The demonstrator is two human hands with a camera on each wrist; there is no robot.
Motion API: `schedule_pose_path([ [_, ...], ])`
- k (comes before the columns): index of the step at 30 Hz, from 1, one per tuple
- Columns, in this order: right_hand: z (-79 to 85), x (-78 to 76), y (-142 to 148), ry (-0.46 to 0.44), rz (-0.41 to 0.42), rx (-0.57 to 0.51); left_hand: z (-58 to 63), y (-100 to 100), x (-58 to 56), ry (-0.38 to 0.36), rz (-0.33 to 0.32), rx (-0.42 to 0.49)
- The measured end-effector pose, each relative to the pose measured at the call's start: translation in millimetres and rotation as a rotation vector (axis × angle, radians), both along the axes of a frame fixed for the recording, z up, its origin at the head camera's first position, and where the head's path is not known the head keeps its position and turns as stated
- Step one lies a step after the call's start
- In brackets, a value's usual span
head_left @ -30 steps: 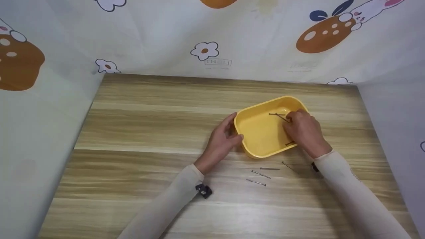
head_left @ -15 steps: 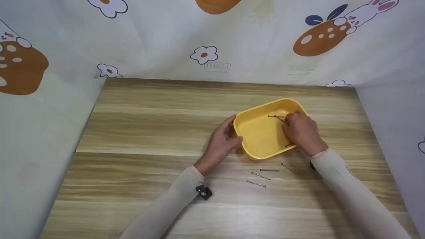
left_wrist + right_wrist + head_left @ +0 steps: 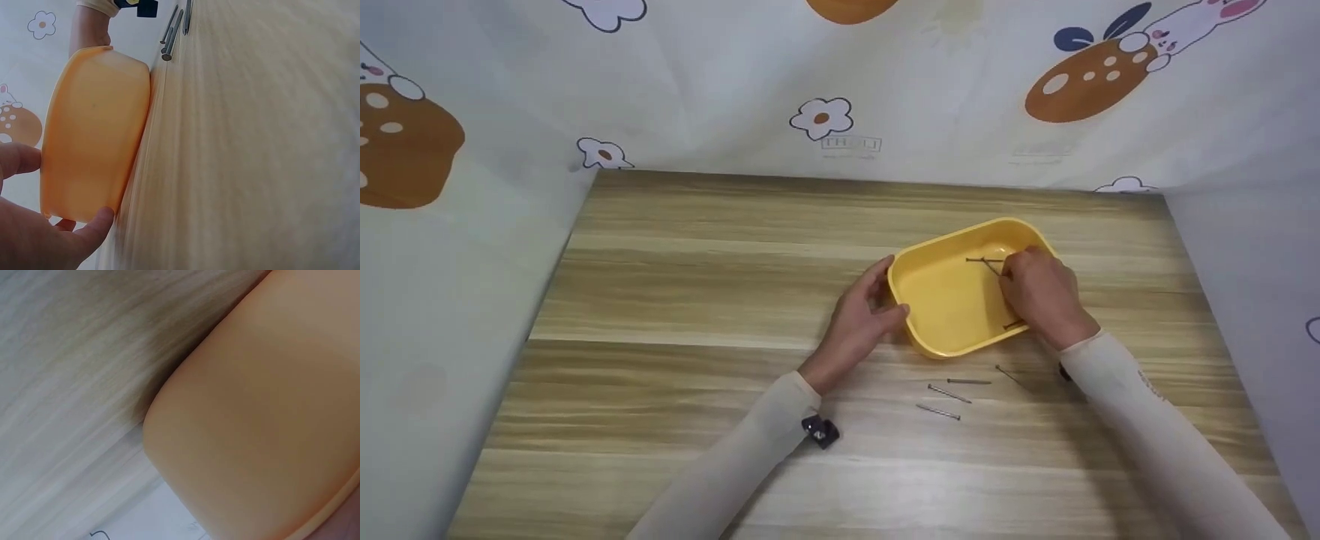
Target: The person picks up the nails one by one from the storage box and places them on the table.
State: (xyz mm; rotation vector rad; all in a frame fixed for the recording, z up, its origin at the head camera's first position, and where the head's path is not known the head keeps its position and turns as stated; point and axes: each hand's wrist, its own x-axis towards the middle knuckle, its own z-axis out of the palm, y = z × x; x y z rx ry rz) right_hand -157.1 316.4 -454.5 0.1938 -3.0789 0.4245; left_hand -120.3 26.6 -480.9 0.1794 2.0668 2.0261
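A yellow plastic tray (image 3: 952, 300) with rounded corners stands on the table, right of the middle. My left hand (image 3: 859, 319) grips its left end, thumb at the near side and fingers round the far side; the left wrist view shows the thumb (image 3: 95, 228) against the outer wall. My right hand (image 3: 1042, 296) reaches over the near right rim into the tray, its fingers curled at one end of a nail (image 3: 991, 267). The fingertips are hidden behind the hand. Another nail (image 3: 976, 259) lies across it, and a third nail (image 3: 1014, 325) shows under the hand.
Several loose nails (image 3: 949, 393) lie on the wooden table (image 3: 697, 300) in front of the tray. A patterned cloth (image 3: 720, 90) with flowers and rabbits hangs behind and along both sides. The tray's wall (image 3: 253, 410) fills much of the right wrist view.
My right hand has shifted slightly left inside the tray, covering more of the nail at its fingers. The left hand and the tray stay in place; the head view tilts a little.
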Motion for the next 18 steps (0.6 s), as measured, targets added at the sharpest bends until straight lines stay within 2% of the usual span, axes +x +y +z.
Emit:
schedule_pose_path([
  [12, 2.1, 3.1, 0.6, 0.009, 0.004, 0.002, -1.7, 1.3, 0.0, 0.002, -0.007, 0.062],
  [18, 6.2, 9.7, -3.2, 0.046, 0.012, -0.018, -0.9, 0.7, -0.1, -0.007, 0.0, 0.041],
])
